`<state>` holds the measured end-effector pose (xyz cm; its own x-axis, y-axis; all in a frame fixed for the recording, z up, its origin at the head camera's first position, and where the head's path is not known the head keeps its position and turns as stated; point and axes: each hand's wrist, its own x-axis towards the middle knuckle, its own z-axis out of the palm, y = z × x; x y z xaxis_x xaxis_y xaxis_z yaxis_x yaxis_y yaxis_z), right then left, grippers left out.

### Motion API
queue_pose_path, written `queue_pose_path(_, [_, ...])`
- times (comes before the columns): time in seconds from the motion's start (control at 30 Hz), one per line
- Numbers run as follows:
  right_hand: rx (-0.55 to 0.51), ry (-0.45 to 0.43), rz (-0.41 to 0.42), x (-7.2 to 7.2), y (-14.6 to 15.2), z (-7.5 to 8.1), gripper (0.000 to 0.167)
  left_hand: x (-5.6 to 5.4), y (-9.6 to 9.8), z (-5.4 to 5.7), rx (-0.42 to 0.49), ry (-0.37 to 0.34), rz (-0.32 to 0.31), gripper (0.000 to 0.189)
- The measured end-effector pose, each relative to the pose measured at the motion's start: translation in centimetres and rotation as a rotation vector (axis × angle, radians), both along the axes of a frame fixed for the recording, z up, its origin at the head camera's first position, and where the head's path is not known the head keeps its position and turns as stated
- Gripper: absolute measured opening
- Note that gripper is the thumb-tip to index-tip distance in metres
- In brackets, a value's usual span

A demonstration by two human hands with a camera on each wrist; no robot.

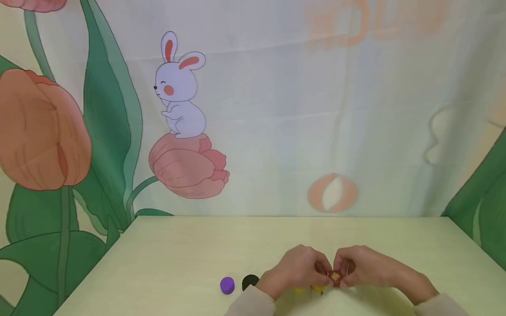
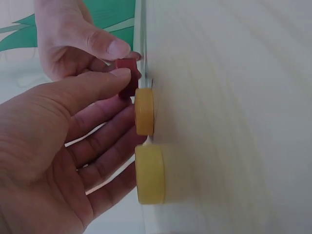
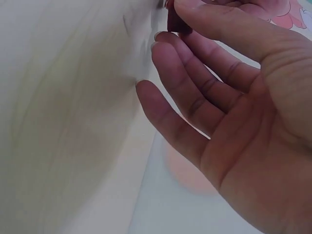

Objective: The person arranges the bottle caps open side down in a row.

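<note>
Both hands meet at a small dark red block with a gold pattern on its top face. My left hand pinches one side of it between thumb and fingers. From the other side my right hand pinches it as well, its remaining fingers spread loosely, as the right wrist view shows. In the left wrist view the block sits between the two thumbs, low over the table. Beside it, by the left fingers, stand an orange-yellow round piece and a thicker pale yellow one.
Left of the hands, a purple round piece and a black round piece stand on the pale wooden table; the left sleeve partly covers the black one. A printed curtain with a rabbit and tulips hangs behind the table's far edge.
</note>
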<state>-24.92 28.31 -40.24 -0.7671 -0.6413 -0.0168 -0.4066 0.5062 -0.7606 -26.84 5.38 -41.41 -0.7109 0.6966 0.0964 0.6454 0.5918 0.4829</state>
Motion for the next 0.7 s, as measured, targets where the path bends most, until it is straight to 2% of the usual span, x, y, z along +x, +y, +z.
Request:
queue_pose_path(0.4, [-0.013, -0.002, 0.011, -0.29, 0.21, -0.57, 0.023, 0.60, 0.94, 0.17, -0.084, 0.052, 0.059, 0.011])
queue_pose_path(0.7, [0.002, -0.012, -0.003, -0.27, 0.27, -0.43, 0.026, 0.31, 0.98, -0.04, -0.104, 0.067, 0.041, 0.020])
